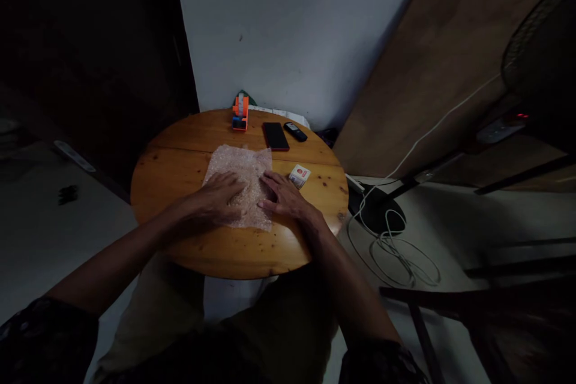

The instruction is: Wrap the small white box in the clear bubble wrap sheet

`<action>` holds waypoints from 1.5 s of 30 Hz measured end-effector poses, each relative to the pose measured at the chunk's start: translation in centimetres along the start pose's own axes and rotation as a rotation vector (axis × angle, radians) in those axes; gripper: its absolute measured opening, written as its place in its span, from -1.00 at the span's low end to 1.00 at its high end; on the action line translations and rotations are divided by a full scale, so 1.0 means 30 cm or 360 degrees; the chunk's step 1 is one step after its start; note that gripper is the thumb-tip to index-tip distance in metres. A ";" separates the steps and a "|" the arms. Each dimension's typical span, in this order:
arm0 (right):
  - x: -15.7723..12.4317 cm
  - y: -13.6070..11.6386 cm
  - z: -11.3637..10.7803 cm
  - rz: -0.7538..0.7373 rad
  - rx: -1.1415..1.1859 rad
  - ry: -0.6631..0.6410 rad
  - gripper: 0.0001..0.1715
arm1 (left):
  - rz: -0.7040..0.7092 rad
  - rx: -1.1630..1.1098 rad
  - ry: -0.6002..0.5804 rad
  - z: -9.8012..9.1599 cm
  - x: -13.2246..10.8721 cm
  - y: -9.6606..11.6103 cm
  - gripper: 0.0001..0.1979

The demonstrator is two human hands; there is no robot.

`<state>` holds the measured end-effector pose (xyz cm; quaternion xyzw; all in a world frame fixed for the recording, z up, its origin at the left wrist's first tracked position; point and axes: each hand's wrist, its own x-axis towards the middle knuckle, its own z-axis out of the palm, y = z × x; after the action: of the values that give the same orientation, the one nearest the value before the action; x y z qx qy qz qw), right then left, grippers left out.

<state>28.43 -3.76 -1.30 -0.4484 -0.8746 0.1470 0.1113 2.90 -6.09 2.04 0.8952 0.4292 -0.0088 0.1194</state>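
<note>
Bubble wrap [246, 161] beneath left hand [221, 197] and right hand [284, 195]

Bubble wrap lies spread at the middle of the round counter [247, 258], slightly rumpled. Both hands are spread palm-down, gripping nothing that shows. The left rests across the sheet's nine o'clock side, fingers reaching inward; the right has fingertips and thumb on its three o'clock edge, with the back of the hand out over the wood. Between them runs a strip of exposed wrap.

Just past the right hand, between two and three o'clock, sits a small white box [299, 175]; whether they touch cannot be told. Farther out stand an orange tape dispenser [240, 113] at twelve, a black phone [275, 136] at one and a keypad phone [295, 131] between one and two, close to the rim.

Broad wood shows toward nine o'clock, with a narrower band at six. Past twelve rises a pale wall [288, 30]; beyond four, a loose cable [405, 258] lies coiled on the floor [450, 228].
</note>
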 end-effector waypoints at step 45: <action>-0.090 0.148 0.049 0.0747 0.0736 0.1107 -0.03 | -0.0025 -0.0098 0.0232 0.123 0.065 0.147 -0.26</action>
<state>32.84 -3.74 -4.42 -0.6198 -0.6050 0.1999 0.4580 7.85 -8.09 -0.87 0.8860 0.4439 0.0688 0.1150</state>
